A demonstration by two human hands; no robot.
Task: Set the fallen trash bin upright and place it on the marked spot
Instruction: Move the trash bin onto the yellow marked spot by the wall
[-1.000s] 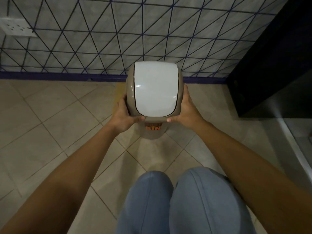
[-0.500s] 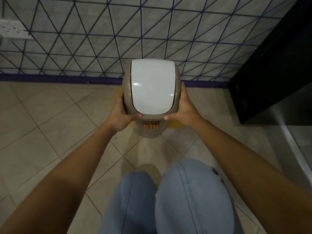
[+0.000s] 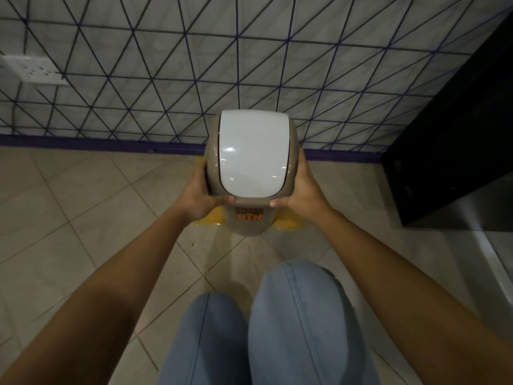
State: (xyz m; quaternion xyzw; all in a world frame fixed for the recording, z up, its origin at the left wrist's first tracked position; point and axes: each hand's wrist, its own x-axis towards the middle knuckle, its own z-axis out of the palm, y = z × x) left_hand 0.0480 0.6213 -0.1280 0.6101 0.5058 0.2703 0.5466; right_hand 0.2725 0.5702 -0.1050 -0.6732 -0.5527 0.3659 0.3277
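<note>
Lighting dim, warm-grey overall. Two small specular glints on the white lid (image 3: 251, 154) suggest an overhead source. Soft shadow on the floor tiles (image 3: 69, 218) in front of the knees (image 3: 277, 315). Black cabinet (image 3: 449, 140) at right nearly detail-less. Wide-angle distortion: wall grid (image 3: 194, 65) lines bow toward the edges. Focus acceptable centrally; forearms at lower corners slightly soft.

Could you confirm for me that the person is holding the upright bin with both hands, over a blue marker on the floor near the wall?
Not quite: the marker is yellow, not blue, as the head view shows at both sides of the bin's base. The rest holds: the left hand and right hand hold the upright bin near the wall.
</note>
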